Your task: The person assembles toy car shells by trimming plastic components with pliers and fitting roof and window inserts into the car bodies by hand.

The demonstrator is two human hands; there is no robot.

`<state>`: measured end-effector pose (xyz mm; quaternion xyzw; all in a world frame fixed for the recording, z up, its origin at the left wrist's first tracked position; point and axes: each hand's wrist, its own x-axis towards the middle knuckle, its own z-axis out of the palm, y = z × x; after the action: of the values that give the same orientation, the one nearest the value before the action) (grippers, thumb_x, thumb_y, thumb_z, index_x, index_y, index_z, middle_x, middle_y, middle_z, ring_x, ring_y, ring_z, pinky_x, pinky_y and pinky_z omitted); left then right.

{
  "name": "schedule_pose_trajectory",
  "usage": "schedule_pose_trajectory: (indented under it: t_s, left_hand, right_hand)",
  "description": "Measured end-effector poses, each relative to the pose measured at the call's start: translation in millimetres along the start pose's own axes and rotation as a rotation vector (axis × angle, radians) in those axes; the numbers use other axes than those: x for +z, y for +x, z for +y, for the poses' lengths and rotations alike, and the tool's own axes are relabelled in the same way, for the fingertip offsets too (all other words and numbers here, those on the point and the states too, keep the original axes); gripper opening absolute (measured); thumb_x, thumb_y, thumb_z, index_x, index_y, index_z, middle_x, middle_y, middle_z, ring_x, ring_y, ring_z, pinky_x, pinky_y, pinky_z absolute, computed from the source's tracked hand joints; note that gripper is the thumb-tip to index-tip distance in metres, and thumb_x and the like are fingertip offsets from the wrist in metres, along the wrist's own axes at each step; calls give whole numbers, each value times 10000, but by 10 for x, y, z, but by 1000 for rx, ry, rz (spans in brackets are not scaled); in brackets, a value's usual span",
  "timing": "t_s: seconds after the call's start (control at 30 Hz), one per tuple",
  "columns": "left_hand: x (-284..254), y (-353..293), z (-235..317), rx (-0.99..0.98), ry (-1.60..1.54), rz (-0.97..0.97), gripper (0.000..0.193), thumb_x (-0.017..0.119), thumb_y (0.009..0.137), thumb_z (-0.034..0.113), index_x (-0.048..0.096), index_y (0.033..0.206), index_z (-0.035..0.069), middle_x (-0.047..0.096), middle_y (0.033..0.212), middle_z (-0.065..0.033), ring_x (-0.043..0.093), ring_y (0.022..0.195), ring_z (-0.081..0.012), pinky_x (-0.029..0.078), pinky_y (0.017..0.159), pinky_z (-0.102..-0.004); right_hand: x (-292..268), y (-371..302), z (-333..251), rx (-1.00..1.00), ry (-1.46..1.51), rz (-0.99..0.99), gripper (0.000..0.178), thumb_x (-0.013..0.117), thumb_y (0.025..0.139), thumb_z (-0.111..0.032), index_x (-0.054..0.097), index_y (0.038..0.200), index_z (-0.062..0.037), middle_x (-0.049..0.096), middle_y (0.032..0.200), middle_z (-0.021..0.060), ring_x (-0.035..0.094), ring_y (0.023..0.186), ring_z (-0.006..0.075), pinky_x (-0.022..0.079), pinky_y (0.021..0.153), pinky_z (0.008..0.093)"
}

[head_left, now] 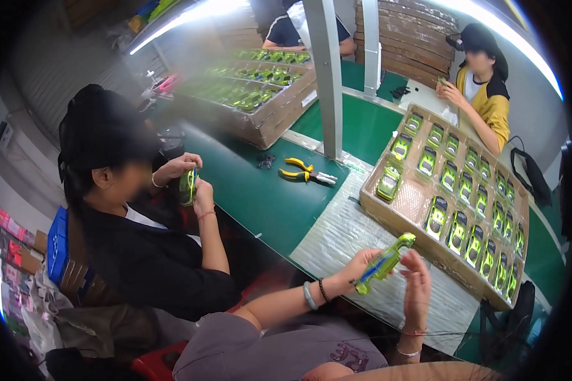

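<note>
My left hand (pixel 360 269) grips a bright green toy car shell (pixel 382 263) with a blue stripe, tilted on its side above the table's near edge. My right hand (pixel 417 279) is raised just right of the shell, fingers loosely bent and apart, with nothing visible in it. Beyond my hands stands a cardboard box (pixel 388 211) holding rows of similar green toy cars (pixel 436 216) in a clear tray. One pocket area at its near left bares the tray. Under my hands the table carries a whitish, wrinkled sheet (pixel 337 244).
Yellow-handled pliers (pixel 307 171) lie on the green table (pixel 248 197) near small dark parts (pixel 266 160). A grey post (pixel 324 82) rises behind. Another box of cars (pixel 267 120) stands far left. Co-workers sit at left (pixel 140 235) and far right (pixel 489 95), each handling a small piece.
</note>
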<state>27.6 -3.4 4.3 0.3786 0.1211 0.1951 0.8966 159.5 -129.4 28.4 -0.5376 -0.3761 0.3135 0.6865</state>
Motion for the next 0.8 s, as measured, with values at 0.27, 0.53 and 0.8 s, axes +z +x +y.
schedule_pose_trajectory:
  t_s: [0.27,0.53,0.8]
  left_hand:
    - [-174,-248,-28,-157,184,-158,463,619,939,315,490,1356,161,664,1050,-21,628,828,-127,520,713,-311]
    - [-1214,-438,1882,551,1376,1001,218,661,856,238,702,872,24,690,827,-183,674,783,-329,517,683,-372]
    - [-2079,-94,2308,39,1719,1390,339,723,790,383,718,851,50,703,900,-165,671,879,-333,532,767,-427]
  right_hand:
    - [330,55,-89,393,220,-244,329,518,989,-218,557,1180,47,672,936,84,633,790,140,518,684,276]
    - [24,221,-375,231,-49,-156,292,563,925,-144,593,1173,6,666,952,99,638,872,172,509,797,298]
    - [277,383,-638,90,-1275,-434,307,709,767,-281,704,993,-73,631,847,146,631,789,343,494,707,425]
